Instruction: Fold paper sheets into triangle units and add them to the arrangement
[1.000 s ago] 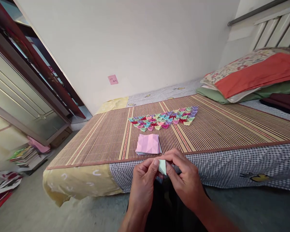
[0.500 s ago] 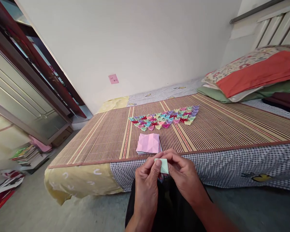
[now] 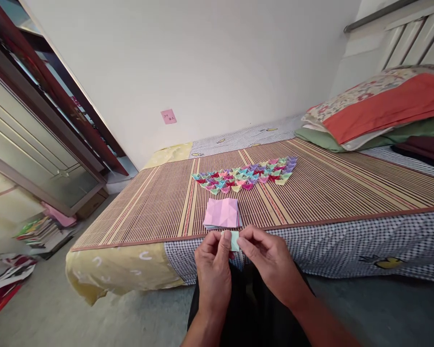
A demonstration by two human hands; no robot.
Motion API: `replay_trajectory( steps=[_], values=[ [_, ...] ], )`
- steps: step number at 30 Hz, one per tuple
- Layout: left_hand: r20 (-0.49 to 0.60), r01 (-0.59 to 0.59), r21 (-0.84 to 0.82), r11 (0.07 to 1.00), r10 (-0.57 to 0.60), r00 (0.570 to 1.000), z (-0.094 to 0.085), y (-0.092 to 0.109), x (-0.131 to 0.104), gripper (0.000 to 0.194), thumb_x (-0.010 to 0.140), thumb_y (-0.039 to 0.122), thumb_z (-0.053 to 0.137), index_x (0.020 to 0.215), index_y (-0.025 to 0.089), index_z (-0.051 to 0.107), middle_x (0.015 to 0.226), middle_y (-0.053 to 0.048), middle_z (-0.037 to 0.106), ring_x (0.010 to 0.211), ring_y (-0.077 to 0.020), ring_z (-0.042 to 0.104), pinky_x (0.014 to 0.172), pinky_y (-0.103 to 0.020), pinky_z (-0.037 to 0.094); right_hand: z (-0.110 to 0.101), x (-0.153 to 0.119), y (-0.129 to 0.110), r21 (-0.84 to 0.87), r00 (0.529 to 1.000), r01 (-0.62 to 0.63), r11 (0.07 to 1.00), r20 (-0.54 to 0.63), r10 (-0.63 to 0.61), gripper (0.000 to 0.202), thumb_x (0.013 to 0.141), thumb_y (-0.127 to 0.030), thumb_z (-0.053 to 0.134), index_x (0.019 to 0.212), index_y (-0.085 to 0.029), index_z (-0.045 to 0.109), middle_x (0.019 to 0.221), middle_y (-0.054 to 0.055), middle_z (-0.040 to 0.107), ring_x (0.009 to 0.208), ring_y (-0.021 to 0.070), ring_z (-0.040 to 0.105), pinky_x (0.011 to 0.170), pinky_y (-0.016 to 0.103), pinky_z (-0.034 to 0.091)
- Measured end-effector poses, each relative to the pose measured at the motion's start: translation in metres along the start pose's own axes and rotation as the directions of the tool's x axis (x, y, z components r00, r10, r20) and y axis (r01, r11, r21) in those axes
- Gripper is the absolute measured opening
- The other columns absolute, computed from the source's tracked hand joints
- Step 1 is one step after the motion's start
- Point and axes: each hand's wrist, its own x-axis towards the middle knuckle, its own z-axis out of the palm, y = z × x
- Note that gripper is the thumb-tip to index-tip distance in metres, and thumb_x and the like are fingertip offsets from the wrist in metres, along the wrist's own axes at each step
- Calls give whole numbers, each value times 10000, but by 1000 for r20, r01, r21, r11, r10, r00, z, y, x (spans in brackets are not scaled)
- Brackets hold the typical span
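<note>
A small folded square of pale green paper is held up between my two hands, just off the bed's front edge. My left hand pinches its left side, thumb on the face towards me. At the paper's right edge, the thumb and forefinger of my right hand are closed together on it. Just beyond lies a stack of square paper, its top sheet pink with creases. Farther back, several small folded paper boats in many colours stand in close rows.
A striped mat covers the bed, with a checked sheet hanging at its front. Pillows are piled at the right. A pink note is on the wall; books are stacked at the left.
Both hands have moved slightly left with the green paper. My right hand has shifted from behind the paper to its right edge, and less of the paper shows.
</note>
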Motion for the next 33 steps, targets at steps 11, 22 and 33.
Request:
replay_trajectory(
  steps=[11, 22, 33],
  values=[
    [31, 119, -182, 976, -116, 993, 2, -1, 7, 424, 853, 492, 773, 667, 175, 564, 576, 59, 465, 534, -87, 369, 524, -214, 329, -2, 4, 2, -19, 990, -75, 997, 115, 77, 293, 963, -327, 535, 703, -199, 577, 645, -19, 517, 629, 149, 482, 599, 283, 380],
    [12, 81, -184, 980, -80, 997, 6, 0, 2, 441, 880, 490, 748, 654, 183, 525, 572, 60, 444, 543, -90, 362, 528, -215, 329, 4, 2, 1, 21, 994, -78, 997, 76, 76, 201, 904, -269, 590, 721, -197, 633, 660, -7, 578, 618, 146, 505, 581, 273, 395],
    [-58, 16, -88, 996, -22, 998, 7, -2, 3, 448, 879, 516, 741, 669, 188, 518, 617, 60, 423, 567, -96, 361, 532, -219, 342, 7, -1, -2, 10, 996, -83, 997, 32, 82, 231, 903, -316, 632, 711, -192, 598, 664, -12, 525, 628, 146, 470, 591, 285, 386]
  ],
)
